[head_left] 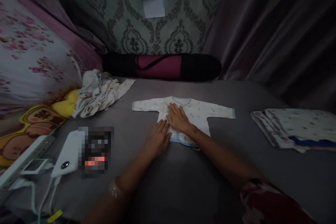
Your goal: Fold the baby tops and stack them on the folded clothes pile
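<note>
A small white baby shirt with blue trim and a faint print lies spread flat, its sleeves stretched out to both sides. My right hand rests flat on the left part of its chest, fingers extended toward the collar. Just below and to the left, my left hand lies with fingers stretched over the shirt's lower left edge. Neither hand grips the cloth. Part of the shirt's front is hidden under my hands.
The shirt lies on a grey sheet. Crumpled clothes sit at the left and folded clothes at the right. A power bank with cables and a power strip lie at left. A black and maroon roll bag lies behind.
</note>
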`<state>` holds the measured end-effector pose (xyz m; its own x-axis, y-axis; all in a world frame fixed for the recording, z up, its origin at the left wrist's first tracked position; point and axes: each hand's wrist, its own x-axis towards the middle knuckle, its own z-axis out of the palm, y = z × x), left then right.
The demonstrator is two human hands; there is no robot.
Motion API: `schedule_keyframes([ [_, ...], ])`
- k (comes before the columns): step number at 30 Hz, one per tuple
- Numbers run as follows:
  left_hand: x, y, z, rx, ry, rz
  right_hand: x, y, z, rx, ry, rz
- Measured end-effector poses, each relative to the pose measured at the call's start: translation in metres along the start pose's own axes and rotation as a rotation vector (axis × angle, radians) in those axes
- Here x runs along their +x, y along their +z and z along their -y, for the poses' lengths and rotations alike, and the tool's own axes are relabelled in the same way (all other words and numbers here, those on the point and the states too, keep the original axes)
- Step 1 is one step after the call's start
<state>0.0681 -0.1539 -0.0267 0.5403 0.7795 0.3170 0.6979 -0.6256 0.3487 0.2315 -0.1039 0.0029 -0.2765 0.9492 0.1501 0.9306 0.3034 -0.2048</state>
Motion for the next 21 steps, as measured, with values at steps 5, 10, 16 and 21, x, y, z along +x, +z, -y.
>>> schedule_keyframes([
  [5, 0.000, 0.003, 0.008, -0.029, 0.044, -0.081, -0.004, 0.004, 0.001, 0.134, 0.007, 0.067],
  [10, 0.001, 0.000, 0.016, -0.049, 0.098, -0.150, -0.003, -0.030, -0.060, 0.314, 0.247, -0.183],
  [16, 0.030, -0.005, 0.008, -0.114, 0.226, -0.169, -0.058, -0.071, -0.178, 0.242, 1.015, -0.319],
  [21, 0.096, 0.008, -0.015, -0.186, 0.324, -0.035, -0.085, -0.067, -0.203, 0.163, 1.158, -0.343],
])
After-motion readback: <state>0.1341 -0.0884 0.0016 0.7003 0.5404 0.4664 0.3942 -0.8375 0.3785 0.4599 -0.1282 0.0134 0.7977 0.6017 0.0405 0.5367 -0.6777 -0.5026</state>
